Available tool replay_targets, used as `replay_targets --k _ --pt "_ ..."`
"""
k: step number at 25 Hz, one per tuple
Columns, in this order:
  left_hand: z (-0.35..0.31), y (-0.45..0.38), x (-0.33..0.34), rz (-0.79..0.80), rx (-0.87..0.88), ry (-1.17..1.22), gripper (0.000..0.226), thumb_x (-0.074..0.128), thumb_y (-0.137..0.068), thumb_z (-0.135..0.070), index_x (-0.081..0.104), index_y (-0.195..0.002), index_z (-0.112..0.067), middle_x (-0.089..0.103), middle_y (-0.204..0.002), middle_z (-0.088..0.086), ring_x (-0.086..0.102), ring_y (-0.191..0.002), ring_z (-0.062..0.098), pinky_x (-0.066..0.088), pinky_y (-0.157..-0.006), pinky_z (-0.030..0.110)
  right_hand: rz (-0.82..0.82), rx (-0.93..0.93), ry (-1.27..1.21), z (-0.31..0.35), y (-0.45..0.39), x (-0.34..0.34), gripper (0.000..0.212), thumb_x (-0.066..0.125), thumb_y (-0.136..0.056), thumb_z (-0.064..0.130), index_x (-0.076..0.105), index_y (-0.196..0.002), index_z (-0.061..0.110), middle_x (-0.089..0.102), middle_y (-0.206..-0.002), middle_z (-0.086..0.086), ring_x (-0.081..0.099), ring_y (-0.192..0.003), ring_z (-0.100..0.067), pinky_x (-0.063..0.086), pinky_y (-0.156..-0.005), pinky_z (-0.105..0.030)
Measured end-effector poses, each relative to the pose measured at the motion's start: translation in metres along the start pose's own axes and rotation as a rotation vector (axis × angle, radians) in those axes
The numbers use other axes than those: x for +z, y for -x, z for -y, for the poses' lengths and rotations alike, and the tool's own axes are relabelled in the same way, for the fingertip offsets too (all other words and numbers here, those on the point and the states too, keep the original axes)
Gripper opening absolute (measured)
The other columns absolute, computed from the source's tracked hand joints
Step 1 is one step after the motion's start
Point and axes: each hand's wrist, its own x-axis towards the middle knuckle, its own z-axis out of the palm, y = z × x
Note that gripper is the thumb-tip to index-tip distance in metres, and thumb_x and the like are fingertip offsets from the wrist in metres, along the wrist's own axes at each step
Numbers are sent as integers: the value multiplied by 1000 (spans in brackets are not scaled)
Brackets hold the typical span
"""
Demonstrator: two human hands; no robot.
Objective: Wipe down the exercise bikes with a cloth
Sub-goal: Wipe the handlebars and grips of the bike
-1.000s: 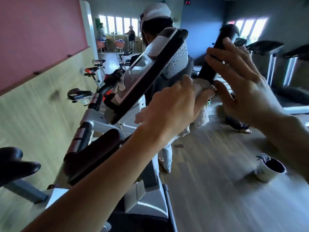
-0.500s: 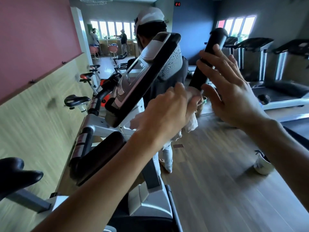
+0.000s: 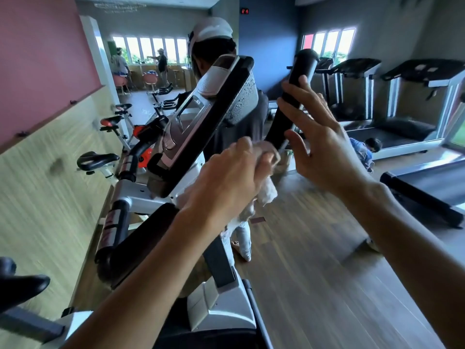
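The left hand (image 3: 226, 182) has the soft, limp cloth (image 3: 268, 190) bunched in a clenched grip against the lower end of the bike's stiff black handlebar (image 3: 292, 102), best wrapped round it, while the right hand (image 3: 324, 147) steadies with straight fingers.

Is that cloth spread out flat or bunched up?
Bunched up. The left hand grips the cloth in a wad against the black handlebar, with a crumpled end hanging below the fingers.
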Motion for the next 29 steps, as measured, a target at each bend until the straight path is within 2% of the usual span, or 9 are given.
replay_targets --k 2,6,10,13,16,20,23,26,29 --pt "6 12 -3 3 -75 -3 25 30 -104 -49 51 -106 -36 61 -97 -4 59 -76 12 49 -64 34 -2 31 -7 4 1 1 43 55 -96 -6 57 -139 0 38 -159 -14 21 -155 -29 28 -124 -44" --pt "-3 -8 8 -67 -67 -61 47 36 -106 -46 60 -112 -6 64 -101 12 67 -82 30 49 -63 39 17 59 -28 9 0 1 45 52 -94 -8 58 -138 2 36 -160 -11 17 -156 -25 19 -125 -29" --pt "-5 -9 3 -24 -14 -66 47 29 -103 -50 56 -123 -16 64 -108 10 68 -84 28 52 -60 37 17 40 -23 8 1 1 44 54 -94 -8 59 -137 1 38 -159 -13 19 -155 -29 24 -125 -48" --pt "13 15 0 22 -34 -63 48 16 -101 -58 53 -115 -32 60 -107 -5 67 -82 15 57 -64 39 -5 64 -10 11 0 5 43 52 -93 -10 60 -134 -1 37 -159 -17 19 -155 -31 21 -126 -44" --pt "16 5 0 66 -52 -78 57 15 -101 -58 57 -118 -22 60 -108 0 68 -85 21 57 -68 40 -18 96 -1 18 2 9 42 47 -94 -10 63 -131 -1 34 -160 -18 16 -156 -30 20 -125 -32" --pt "9 -15 3 90 -12 0 51 27 -107 -52 58 -125 -16 57 -111 7 66 -91 29 53 -70 42 -21 161 43 34 1 15 39 39 -102 12 67 -126 0 31 -161 -21 16 -155 -34 31 -122 -47" --pt "23 14 1 143 16 -40 60 22 -103 -55 47 -138 -12 53 -116 7 65 -98 22 47 -65 31 1 222 107 49 4 17 32 47 -102 9 66 -127 3 24 -163 -23 16 -155 -37 31 -120 -56" --pt "31 30 -5 186 53 -22 69 31 -107 -48 25 -151 5 50 -132 19 63 -111 29 54 -81 33 85 288 151 71 12 18 45 38 -100 22 63 -132 4 16 -166 -23 11 -155 -37 22 -125 -53" --pt "21 7 -9 188 27 82 67 37 -108 -47 32 -147 7 52 -132 23 62 -115 35 50 -83 35 172 373 185 82 12 14 48 43 -96 -2 56 -142 6 13 -167 -15 6 -156 -29 11 -127 -47"
